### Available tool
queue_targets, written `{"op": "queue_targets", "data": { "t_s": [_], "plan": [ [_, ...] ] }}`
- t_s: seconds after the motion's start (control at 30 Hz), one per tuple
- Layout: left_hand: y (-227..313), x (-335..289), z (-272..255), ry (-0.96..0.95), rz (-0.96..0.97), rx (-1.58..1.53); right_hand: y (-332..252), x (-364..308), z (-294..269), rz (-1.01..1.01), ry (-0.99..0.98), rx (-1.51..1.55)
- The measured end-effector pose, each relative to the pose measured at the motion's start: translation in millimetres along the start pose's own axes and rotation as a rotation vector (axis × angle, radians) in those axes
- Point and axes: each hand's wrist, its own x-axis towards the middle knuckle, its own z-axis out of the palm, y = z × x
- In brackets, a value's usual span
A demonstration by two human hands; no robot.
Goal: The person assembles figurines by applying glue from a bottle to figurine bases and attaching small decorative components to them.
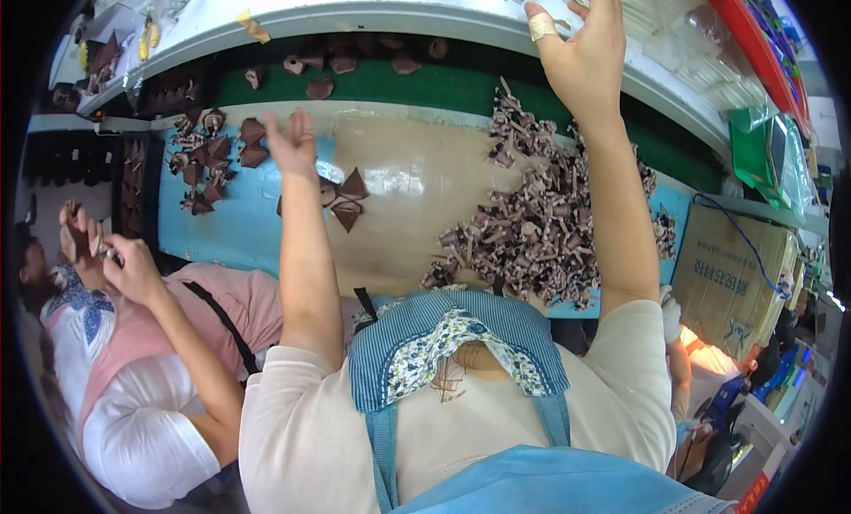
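My left hand [292, 141] is slightly blurred above the work table, its fingers stretched and spread, with nothing in it. Just left of it lie brown pointed pieces [253, 153]. By my left forearm sit more brown pointed pieces [353, 185] on the tan table surface. My right hand [585, 57] reaches up to the white shelf [461, 19], with tan tape [540, 24] round the thumb. Its thumb stands apart from the curled fingers and I see nothing held; some fingertips are at the picture's top edge. Under my right forearm spreads a large pile of small brown and pale parts [532, 235].
A co-worker at my left holds a brown piece [74, 235] in their hands. More brown pieces [208, 159] cluster at the table's left end. Others rest on the green strip [372, 84] under the shelf. A cardboard box [731, 266] stands at right, below a green bin [762, 159].
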Motion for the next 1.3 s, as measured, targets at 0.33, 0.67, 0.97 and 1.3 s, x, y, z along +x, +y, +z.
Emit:
{"op": "queue_targets", "data": {
  "t_s": [0.33, 0.67, 0.97, 1.3],
  "plan": [
    [-152, 29, 80, -0.916, 1.289, 2.381, 20, 3, 27, -0.025, 0.007, 0.041],
    [-139, 45, 79, -0.768, 1.141, 2.339, 16, -3, 27, 0.055, 0.036, 0.187],
    [-57, -121, 67, -0.732, -0.937, 0.487, -17, -73, -55, 0.355, -0.279, 0.564],
    [0, -267, 60, -1.26, -0.598, 0.462, -67, -114, -130, 0.052, -0.519, 0.289]
  ]
}}
